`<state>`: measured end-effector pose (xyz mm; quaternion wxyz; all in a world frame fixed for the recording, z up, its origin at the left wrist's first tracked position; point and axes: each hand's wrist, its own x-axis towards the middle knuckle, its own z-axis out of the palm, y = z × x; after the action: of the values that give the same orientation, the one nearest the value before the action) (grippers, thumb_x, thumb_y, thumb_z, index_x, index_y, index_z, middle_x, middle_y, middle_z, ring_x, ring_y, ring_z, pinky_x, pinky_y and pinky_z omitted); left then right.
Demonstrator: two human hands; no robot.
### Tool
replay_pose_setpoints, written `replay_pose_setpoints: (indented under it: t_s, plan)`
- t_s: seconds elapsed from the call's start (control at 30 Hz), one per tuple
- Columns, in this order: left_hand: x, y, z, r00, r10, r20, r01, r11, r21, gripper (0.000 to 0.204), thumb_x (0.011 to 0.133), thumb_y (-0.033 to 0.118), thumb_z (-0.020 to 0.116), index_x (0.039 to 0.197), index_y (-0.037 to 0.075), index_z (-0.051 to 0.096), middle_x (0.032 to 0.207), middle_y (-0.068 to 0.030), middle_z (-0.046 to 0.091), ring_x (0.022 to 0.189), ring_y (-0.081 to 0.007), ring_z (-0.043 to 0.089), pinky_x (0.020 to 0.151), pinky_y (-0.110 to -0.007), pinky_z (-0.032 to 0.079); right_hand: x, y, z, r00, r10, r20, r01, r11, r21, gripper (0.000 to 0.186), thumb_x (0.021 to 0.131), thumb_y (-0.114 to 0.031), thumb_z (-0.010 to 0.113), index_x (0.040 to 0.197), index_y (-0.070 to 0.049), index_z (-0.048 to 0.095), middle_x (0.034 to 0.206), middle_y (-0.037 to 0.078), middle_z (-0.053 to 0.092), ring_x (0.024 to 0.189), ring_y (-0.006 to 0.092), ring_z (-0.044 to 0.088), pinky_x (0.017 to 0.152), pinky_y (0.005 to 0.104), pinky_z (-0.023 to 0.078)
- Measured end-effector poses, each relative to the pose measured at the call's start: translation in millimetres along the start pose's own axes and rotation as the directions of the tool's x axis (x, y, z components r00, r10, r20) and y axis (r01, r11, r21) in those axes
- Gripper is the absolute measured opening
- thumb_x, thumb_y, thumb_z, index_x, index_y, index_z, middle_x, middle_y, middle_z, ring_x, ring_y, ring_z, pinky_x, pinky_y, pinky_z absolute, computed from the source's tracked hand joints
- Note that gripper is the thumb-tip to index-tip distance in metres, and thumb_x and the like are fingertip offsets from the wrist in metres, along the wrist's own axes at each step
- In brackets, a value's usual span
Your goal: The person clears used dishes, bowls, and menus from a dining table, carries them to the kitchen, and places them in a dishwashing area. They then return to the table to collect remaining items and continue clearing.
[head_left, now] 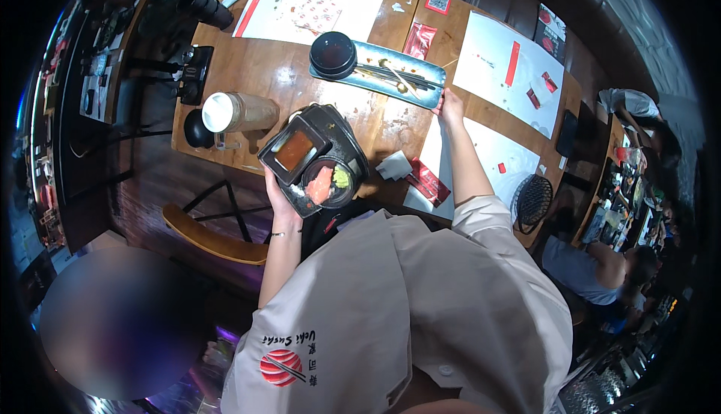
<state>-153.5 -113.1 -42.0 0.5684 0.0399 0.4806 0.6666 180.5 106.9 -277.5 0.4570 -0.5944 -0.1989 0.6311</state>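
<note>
My left hand (282, 194) grips a stack of black dishes (350, 132) from its near side. On the stack sit a square sauce dish (295, 152) with brown liquid and a small round bowl holding pink ginger (321, 185) and green wasabi (342, 176). My right hand (451, 106) is closed on the right end of a long blue plate (362, 87) over the table. This plate carries a dark round bowl (333, 55) at its left end, and chopsticks (409, 77) and food scraps on the rest. Most fingers of my left hand are hidden beneath the stack.
The wooden table (300, 87) bears a large lidded jar (239, 112), white paper placemats (499, 76), a crumpled napkin (393, 166) and red packets (429, 181). A black wire basket (532, 200) stands at the right edge. A chair (214, 235) is at near left; people sit at right.
</note>
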Motion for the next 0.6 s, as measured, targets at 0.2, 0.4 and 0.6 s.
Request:
replay_pose_setpoints:
  t_s: [0.2, 0.4, 0.6]
  plan:
    - [-8, 11, -7, 0.999, 0.029, 0.037, -0.029, 1.000, 0.001, 0.059, 0.103, 0.053, 0.039, 0.136, 0.005, 0.051, 0.132, -0.0109, 0.058, 0.115, -0.0262, 0.060, 0.099, -0.040, 0.050, -18, -14, 15, 0.988, -0.054, -0.144, 0.041, 0.995, -0.095, 0.044, 0.107, -0.037, 0.042, 0.116, 0.001, 0.062, 0.095, 0.010, 0.069, 0.073, 0.0172, 0.068, 0.061, 0.0316, 0.058]
    - [-3, 26, -12, 1.000, -0.001, -0.015, 0.001, 1.000, 0.027, 0.059, 0.103, 0.053, 0.040, 0.135, 0.005, 0.051, 0.131, -0.0105, 0.059, 0.115, -0.0257, 0.060, 0.099, -0.039, 0.050, -27, -13, 34, 0.992, -0.113, -0.055, 0.122, 0.965, 0.233, 0.049, 0.107, -0.042, 0.036, 0.131, -0.001, 0.051, 0.120, 0.015, 0.064, 0.101, 0.0251, 0.067, 0.077, 0.0410, 0.060]
    - [-3, 32, -9, 0.999, 0.018, -0.032, -0.015, 0.996, 0.089, 0.059, 0.103, 0.052, 0.038, 0.136, 0.005, 0.050, 0.133, -0.0105, 0.057, 0.117, -0.0261, 0.059, 0.101, -0.040, 0.048, -24, -5, 44, 0.996, -0.086, -0.002, 0.078, 0.885, 0.460, 0.054, 0.106, -0.047, 0.034, 0.138, -0.004, 0.043, 0.128, 0.016, 0.059, 0.109, 0.0312, 0.065, 0.083, 0.0484, 0.060]
